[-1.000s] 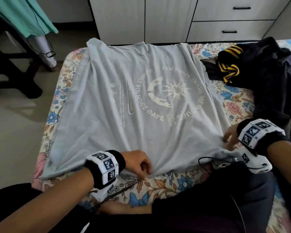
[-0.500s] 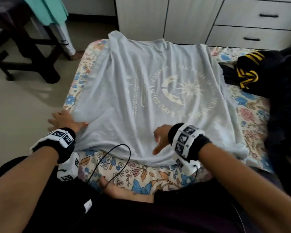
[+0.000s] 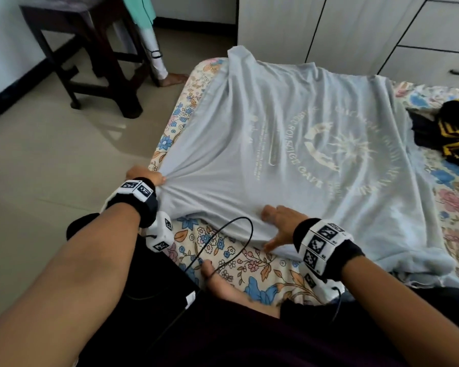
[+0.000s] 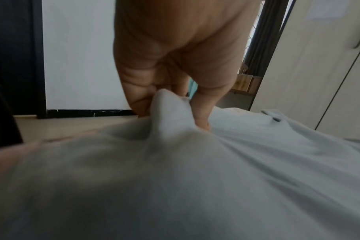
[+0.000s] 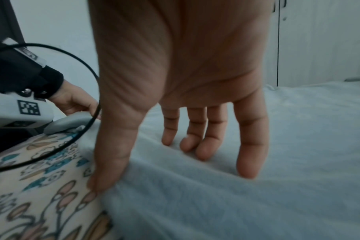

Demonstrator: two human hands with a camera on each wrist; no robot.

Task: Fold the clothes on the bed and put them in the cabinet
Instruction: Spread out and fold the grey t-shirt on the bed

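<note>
Pinching the shirt's (image 3: 289, 144) near-left edge, the left hand (image 3: 146, 176) was the nearer grip for a fold rightward across the bed (image 3: 249, 260), while the right hand (image 3: 281, 223), fingers spread, pressed the near hem flat.

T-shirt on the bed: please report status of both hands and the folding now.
Left hand pinches T-shirt corner. Right hand open, fingers pressing the near hem. T-shirt spread flat, not yet folded. Black cable loops beside the hem.
</note>
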